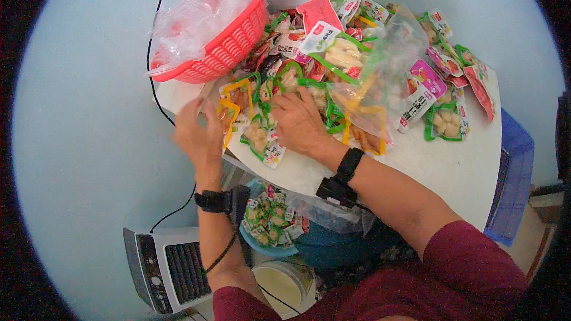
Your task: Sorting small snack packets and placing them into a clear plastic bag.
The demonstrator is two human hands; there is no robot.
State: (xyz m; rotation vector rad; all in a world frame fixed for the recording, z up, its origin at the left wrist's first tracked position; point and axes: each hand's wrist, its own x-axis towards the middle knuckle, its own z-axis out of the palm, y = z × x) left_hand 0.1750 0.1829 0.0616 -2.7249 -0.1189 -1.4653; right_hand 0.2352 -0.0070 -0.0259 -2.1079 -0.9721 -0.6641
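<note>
My left hand (195, 131) is blurred above the table's left edge, beside yellow-edged food packets (228, 122). Its fingers look apart, with nothing visible between them. Reaching into the heap, my right hand (298, 122) has its fingertips among green-edged vacuum packets, and whether it grips one is hidden. A green-edged packet of pale food (256, 136) lies just left of that hand. Behind it rises a mixed heap of sealed packets, with a larger green-edged packet (343, 55) on top. A clear plastic bag (397, 49) drapes over the heap's right side.
A red plastic basket (232, 38) lined with clear plastic stands at the back left of the white table (446, 174). Below the table are a blue tub (267, 252) of packets, a whitish bucket (285, 276), an air cooler (178, 267) and a blue crate (513, 178).
</note>
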